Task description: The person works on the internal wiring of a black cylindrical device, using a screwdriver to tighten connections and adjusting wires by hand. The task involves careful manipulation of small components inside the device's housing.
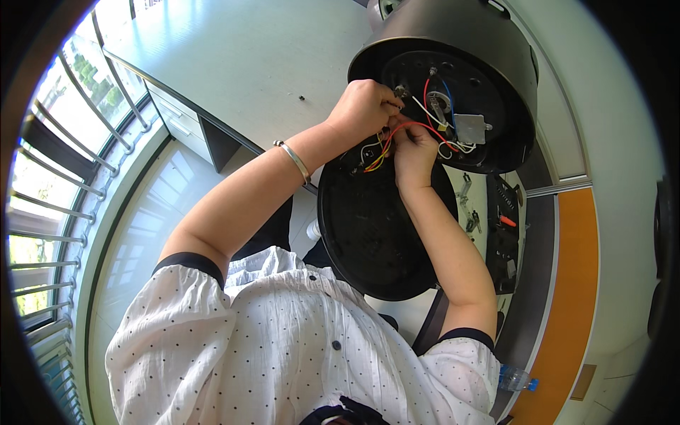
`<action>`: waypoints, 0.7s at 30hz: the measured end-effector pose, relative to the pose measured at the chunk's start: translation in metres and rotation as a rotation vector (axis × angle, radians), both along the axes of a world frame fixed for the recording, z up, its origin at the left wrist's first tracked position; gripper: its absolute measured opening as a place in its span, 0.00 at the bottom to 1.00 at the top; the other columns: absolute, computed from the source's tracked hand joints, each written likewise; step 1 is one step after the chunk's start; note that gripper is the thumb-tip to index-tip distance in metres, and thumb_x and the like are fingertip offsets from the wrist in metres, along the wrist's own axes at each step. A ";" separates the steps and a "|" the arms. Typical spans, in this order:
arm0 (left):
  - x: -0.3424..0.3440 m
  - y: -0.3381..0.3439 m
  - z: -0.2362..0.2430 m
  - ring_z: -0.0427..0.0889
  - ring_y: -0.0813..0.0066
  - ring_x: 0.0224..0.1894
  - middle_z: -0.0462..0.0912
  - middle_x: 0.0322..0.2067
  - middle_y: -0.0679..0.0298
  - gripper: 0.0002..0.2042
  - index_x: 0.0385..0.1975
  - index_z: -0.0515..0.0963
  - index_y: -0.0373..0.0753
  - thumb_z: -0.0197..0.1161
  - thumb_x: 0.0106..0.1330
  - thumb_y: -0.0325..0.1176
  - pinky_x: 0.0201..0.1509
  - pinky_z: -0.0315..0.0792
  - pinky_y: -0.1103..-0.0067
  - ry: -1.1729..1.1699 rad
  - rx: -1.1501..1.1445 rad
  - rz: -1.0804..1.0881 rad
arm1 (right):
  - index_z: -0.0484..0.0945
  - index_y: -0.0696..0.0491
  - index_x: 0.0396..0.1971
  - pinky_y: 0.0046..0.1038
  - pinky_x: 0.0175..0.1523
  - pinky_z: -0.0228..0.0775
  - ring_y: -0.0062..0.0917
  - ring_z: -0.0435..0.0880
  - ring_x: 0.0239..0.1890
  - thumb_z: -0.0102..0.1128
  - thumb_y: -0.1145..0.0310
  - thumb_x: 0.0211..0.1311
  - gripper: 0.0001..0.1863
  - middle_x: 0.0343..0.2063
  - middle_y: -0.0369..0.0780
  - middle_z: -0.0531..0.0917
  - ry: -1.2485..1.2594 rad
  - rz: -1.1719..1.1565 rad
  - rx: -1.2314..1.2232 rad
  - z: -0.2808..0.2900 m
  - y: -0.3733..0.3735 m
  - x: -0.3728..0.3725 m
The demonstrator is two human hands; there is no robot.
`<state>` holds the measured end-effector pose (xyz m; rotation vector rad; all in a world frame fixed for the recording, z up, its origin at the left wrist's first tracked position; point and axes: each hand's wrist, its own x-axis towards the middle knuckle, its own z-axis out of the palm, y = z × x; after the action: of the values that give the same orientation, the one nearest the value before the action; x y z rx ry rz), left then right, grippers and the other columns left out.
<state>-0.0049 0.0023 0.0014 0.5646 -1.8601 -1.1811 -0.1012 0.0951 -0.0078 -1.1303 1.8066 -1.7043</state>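
A dark round cooker-like appliance body (453, 28) lies on its side on the table, its open underside facing me. Inside show red, blue and white wires and a square silvery metal plate (470, 129). Below it tilts a black round base cover (375, 219), joined to the body by a bundle of wires (378, 157). My left hand (361, 108) is closed at the rim of the underside, its fingertips pinched among the wires. Just to its right, my right hand (415, 154) pinches the wires beside the red wire (418, 125). Exactly which strands each hand grips is hidden.
The pale table (262, 64) carries a tiny dark bit (302, 98). Right of the cover lie small metal parts (467, 202) and a dark tool tray (504, 212) with a red-handled tool (507, 221). A plastic bottle (516, 378) is at lower right. Barred windows line the left.
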 end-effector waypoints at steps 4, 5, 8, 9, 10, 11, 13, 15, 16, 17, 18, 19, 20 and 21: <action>0.001 0.002 0.003 0.83 0.66 0.23 0.82 0.22 0.52 0.07 0.30 0.81 0.32 0.57 0.54 0.23 0.31 0.77 0.78 0.000 0.070 -0.026 | 0.80 0.59 0.34 0.15 0.19 0.61 0.11 0.72 0.16 0.56 0.75 0.60 0.06 0.20 0.34 0.80 0.032 -0.001 0.009 -0.002 0.000 -0.003; 0.001 0.002 0.002 0.83 0.67 0.23 0.82 0.22 0.52 0.07 0.30 0.81 0.31 0.57 0.54 0.23 0.31 0.77 0.78 0.013 0.061 -0.020 | 0.80 0.59 0.34 0.15 0.19 0.61 0.11 0.72 0.16 0.56 0.75 0.60 0.06 0.21 0.34 0.80 0.032 0.000 0.017 -0.002 0.000 -0.003; -0.001 0.000 -0.002 0.81 0.71 0.21 0.82 0.22 0.54 0.07 0.30 0.81 0.31 0.58 0.54 0.22 0.28 0.76 0.79 0.027 0.040 -0.008 | 0.79 0.59 0.36 0.15 0.21 0.63 0.12 0.74 0.19 0.55 0.77 0.59 0.07 0.22 0.34 0.81 0.040 -0.002 0.031 -0.002 0.001 -0.002; -0.001 0.000 -0.003 0.80 0.75 0.19 0.82 0.21 0.56 0.07 0.31 0.81 0.31 0.59 0.55 0.22 0.25 0.76 0.81 0.016 0.036 -0.008 | 0.79 0.60 0.36 0.15 0.22 0.64 0.12 0.74 0.20 0.54 0.78 0.59 0.07 0.23 0.35 0.81 0.048 -0.006 0.029 -0.001 0.001 -0.001; -0.002 -0.001 -0.003 0.79 0.79 0.18 0.82 0.21 0.58 0.06 0.32 0.81 0.31 0.60 0.56 0.22 0.23 0.75 0.83 0.005 0.033 -0.008 | 0.78 0.60 0.37 0.15 0.24 0.65 0.13 0.75 0.21 0.54 0.79 0.59 0.08 0.24 0.35 0.81 0.056 -0.010 0.026 -0.001 0.001 0.000; -0.002 -0.001 -0.003 0.79 0.79 0.18 0.82 0.21 0.58 0.06 0.32 0.81 0.31 0.60 0.56 0.23 0.23 0.75 0.82 0.007 0.024 -0.007 | 0.78 0.60 0.37 0.16 0.25 0.66 0.13 0.75 0.23 0.54 0.79 0.58 0.08 0.24 0.36 0.81 0.091 -0.010 0.023 -0.004 0.001 -0.003; -0.002 0.000 -0.002 0.79 0.80 0.18 0.81 0.20 0.58 0.06 0.32 0.81 0.32 0.60 0.56 0.23 0.23 0.75 0.82 0.012 0.006 -0.006 | 0.77 0.62 0.37 0.17 0.29 0.67 0.15 0.77 0.25 0.54 0.80 0.57 0.08 0.26 0.37 0.81 0.160 -0.011 0.018 -0.010 0.000 -0.011; -0.001 0.000 -0.001 0.78 0.80 0.17 0.81 0.19 0.59 0.06 0.32 0.81 0.32 0.60 0.56 0.23 0.23 0.75 0.82 0.016 0.024 -0.023 | 0.77 0.62 0.37 0.17 0.31 0.68 0.15 0.77 0.26 0.54 0.79 0.57 0.08 0.26 0.37 0.81 0.206 -0.012 0.060 -0.008 0.003 -0.012; -0.001 0.000 0.000 0.78 0.80 0.17 0.80 0.18 0.60 0.06 0.32 0.81 0.32 0.60 0.56 0.23 0.23 0.75 0.82 0.019 0.033 -0.033 | 0.77 0.62 0.37 0.18 0.32 0.68 0.15 0.77 0.26 0.55 0.79 0.56 0.08 0.26 0.37 0.81 0.229 -0.014 0.081 -0.006 0.005 -0.011; -0.001 0.000 -0.001 0.78 0.80 0.17 0.80 0.18 0.60 0.06 0.32 0.81 0.32 0.60 0.56 0.23 0.22 0.74 0.82 0.013 0.010 -0.024 | 0.76 0.62 0.37 0.19 0.32 0.68 0.17 0.77 0.26 0.55 0.79 0.56 0.09 0.25 0.38 0.81 0.233 -0.013 0.096 -0.002 0.008 -0.009; -0.001 -0.001 -0.002 0.78 0.80 0.17 0.80 0.17 0.60 0.06 0.32 0.81 0.32 0.60 0.56 0.23 0.22 0.74 0.82 0.007 -0.014 -0.015 | 0.76 0.62 0.38 0.20 0.32 0.69 0.18 0.78 0.26 0.56 0.78 0.55 0.09 0.25 0.39 0.81 0.237 -0.012 0.110 0.004 0.012 -0.005; -0.001 -0.001 -0.002 0.77 0.80 0.17 0.79 0.17 0.60 0.06 0.32 0.81 0.32 0.61 0.56 0.24 0.22 0.74 0.82 0.001 -0.037 -0.007 | 0.76 0.62 0.38 0.21 0.32 0.69 0.19 0.79 0.26 0.56 0.78 0.55 0.10 0.24 0.40 0.81 0.241 -0.013 0.125 0.008 0.017 -0.003; -0.002 -0.002 -0.003 0.77 0.80 0.17 0.79 0.17 0.60 0.06 0.32 0.81 0.32 0.61 0.56 0.24 0.22 0.74 0.82 0.007 -0.038 -0.009 | 0.76 0.62 0.37 0.22 0.32 0.70 0.23 0.79 0.26 0.57 0.77 0.54 0.10 0.24 0.41 0.81 0.395 -0.008 0.109 0.009 0.022 -0.005; -0.002 -0.002 -0.003 0.77 0.80 0.17 0.79 0.17 0.60 0.06 0.32 0.81 0.32 0.61 0.56 0.24 0.22 0.74 0.82 0.012 -0.040 -0.011 | 0.77 0.62 0.36 0.24 0.33 0.70 0.26 0.80 0.25 0.58 0.77 0.53 0.10 0.24 0.43 0.81 0.549 -0.004 0.094 0.010 0.028 -0.009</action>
<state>-0.0073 0.0008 -0.0016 0.5244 -1.8744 -1.1496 -0.1101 0.1232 0.0018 -1.6692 2.1698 -1.3744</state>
